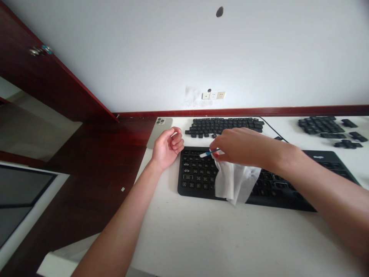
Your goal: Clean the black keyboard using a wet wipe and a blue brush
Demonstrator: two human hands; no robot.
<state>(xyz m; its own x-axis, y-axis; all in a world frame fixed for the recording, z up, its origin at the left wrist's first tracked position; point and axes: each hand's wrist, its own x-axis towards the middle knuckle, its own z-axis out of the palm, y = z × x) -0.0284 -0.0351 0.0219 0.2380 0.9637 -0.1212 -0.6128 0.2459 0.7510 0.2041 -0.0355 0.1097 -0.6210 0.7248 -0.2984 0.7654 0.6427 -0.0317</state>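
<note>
My right hand pinches a small blue-and-white brush and a crumpled white wipe, which hangs down onto a black keyboard. Most of the keyboard's keycaps appear to be off, leaving bare sockets. My left hand rests loosely curled beside the keyboard's left edge, holding nothing. Behind the keyboard lies a cluster of loose black keycaps. Another group of black keycaps sits further right. My right forearm hides part of the keyboard.
A silver smartphone lies face down at the far left of the white desk. A black cable runs from the keyboard towards the wall. Dark red wooden surfaces and a door are on the left, with wall sockets above the desk.
</note>
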